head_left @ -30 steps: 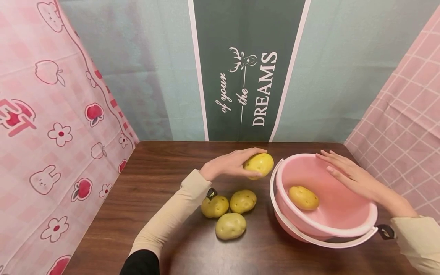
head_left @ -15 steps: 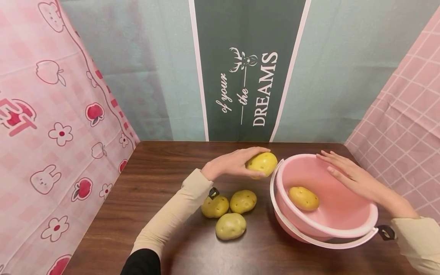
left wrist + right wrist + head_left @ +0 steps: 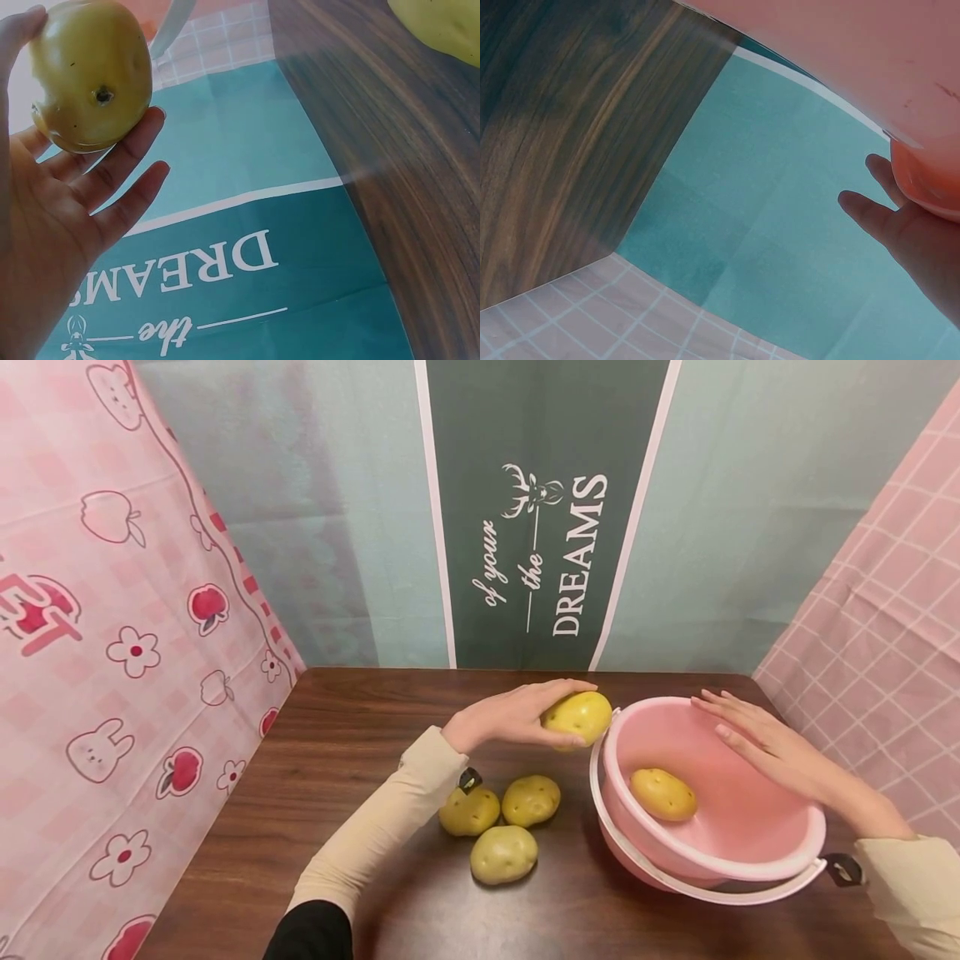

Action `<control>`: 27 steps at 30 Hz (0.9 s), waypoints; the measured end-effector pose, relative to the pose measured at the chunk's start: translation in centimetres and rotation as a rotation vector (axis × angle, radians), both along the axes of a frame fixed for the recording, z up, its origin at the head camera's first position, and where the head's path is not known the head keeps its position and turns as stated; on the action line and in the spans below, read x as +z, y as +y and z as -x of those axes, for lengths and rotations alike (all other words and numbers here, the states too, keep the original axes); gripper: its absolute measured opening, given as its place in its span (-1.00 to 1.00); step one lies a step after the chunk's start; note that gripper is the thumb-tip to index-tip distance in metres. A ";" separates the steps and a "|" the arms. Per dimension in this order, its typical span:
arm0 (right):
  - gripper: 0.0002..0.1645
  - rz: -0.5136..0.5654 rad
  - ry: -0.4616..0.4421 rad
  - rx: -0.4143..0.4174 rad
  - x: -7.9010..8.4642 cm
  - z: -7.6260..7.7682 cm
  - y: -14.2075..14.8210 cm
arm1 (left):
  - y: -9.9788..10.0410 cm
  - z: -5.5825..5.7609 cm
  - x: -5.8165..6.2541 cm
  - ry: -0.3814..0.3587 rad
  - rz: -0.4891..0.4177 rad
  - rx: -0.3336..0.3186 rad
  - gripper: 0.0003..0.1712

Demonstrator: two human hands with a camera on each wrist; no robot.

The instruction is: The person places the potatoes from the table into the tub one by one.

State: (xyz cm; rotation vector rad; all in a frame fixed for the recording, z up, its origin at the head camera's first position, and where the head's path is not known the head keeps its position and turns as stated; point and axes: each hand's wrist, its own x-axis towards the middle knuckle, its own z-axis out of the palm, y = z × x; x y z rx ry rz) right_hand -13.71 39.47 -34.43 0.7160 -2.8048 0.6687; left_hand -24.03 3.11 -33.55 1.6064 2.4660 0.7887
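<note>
Left grip [image 3: 513,714] clasps an oval yellow potato [image 3: 580,717], right grip [image 3: 772,747] straight-fingered; lower-right round pink plastic bucket [image 3: 742,810] contains one potato [image 3: 663,794], three potatoes [image 3: 503,854] left outside.

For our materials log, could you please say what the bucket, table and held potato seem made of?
Bucket: probably smooth plastic, from its even pink colour and mild shine.
Table: satin-finished wood or laminate, from its streaky brown grain and soft sheen.
Potato in the left hand: glossy and pitted, so real vegetable or plastic imitation is open.
</note>
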 end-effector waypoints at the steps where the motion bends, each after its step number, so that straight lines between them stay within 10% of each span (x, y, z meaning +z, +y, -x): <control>1: -0.40 -0.001 0.002 0.002 0.0 0.0 0.0 | 0.0 0.0 0.0 0.001 0.003 0.002 -0.09; 27: -0.42 0.002 0.008 0.013 0.0 0.0 0.1 | 0.3 -0.6 0.7 -0.020 -0.010 -0.021 -0.08</control>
